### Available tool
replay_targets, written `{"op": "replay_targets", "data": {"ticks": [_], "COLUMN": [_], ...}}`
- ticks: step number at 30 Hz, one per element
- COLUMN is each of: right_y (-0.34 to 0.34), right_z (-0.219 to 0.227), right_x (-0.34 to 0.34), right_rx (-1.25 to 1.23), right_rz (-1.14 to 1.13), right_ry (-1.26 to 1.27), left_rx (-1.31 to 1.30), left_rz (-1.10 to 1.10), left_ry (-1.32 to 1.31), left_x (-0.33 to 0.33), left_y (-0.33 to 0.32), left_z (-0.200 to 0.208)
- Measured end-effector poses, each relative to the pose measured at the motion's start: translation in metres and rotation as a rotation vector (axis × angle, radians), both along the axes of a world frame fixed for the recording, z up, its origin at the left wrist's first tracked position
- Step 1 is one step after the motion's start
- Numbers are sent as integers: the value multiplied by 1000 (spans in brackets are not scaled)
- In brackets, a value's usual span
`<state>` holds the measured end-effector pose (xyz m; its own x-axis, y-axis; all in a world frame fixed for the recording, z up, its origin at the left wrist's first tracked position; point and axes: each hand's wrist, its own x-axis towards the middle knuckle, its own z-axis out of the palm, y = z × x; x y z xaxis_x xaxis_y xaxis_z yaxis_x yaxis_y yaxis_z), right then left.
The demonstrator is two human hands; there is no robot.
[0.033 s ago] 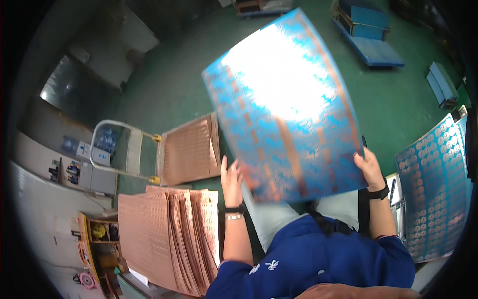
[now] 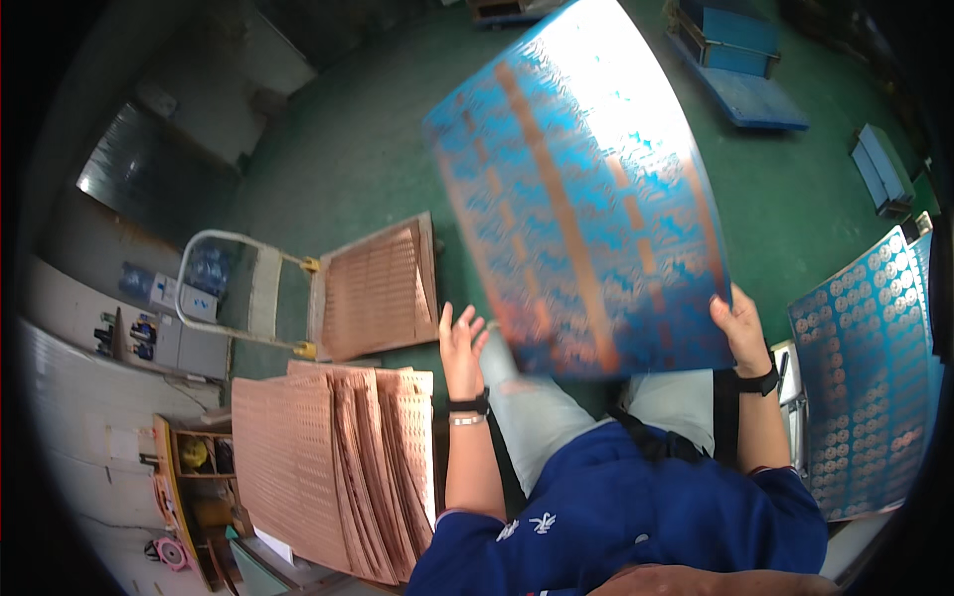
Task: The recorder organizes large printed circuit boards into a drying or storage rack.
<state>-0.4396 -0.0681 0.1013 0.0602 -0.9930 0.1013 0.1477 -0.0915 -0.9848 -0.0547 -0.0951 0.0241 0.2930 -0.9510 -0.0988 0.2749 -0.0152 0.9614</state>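
A large, thin circuit board panel (image 2: pixel 586 228), blue with copper-coloured strips and tracks, is held up in front of me and tilted, with bright glare on its far end. My right hand (image 2: pixel 740 333) grips its near right edge, thumb on the patterned face. My left hand (image 2: pixel 462 343) is open beside the near left corner, fingers spread and apart from the panel. To the left of my left forearm stands a stack of copper-coloured panels (image 2: pixel 288 462), leaning loosely in layers. At my right, a blue panel with rows of round copper shapes (image 2: pixel 865 387) stands with others behind it.
Beyond the stack is a platform trolley with a pale handle (image 2: pixel 260 293), carrying more copper-coloured panels (image 2: pixel 373 293). Blue carts (image 2: pixel 750 94) and a blue box-like stand (image 2: pixel 882 169) are on the green floor at the far right. A yellow shelf unit (image 2: pixel 174 497) stands lower left.
The panel has swung slightly, its far end up and away and its near edge lifted. My left hand has opened wider, away from the panel's corner; my right hand keeps its grip.
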Motion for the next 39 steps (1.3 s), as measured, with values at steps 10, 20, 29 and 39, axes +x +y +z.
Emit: {"op": "replay_targets", "data": {"ticks": [10, 20, 29, 39], "right_y": [-20, -65, -104, -133], "right_z": [-1, -74, -141, -150], "right_x": [23, 58, 85, 78], "right_rx": [-183, -238, -112, 0], "right_rz": [-411, -513, -520, -434], "right_ry": [219, 477, 644, 423], "left_rx": [271, 349, 272, -21], "left_rz": [-226, -296, -438, -243], "left_ry": [-107, -177, -311, -767], "left_x": [-24, -16, -50, -152], "left_y": [32, 46, -37, -147], "left_z": [-99, -102, -76, -157]}}
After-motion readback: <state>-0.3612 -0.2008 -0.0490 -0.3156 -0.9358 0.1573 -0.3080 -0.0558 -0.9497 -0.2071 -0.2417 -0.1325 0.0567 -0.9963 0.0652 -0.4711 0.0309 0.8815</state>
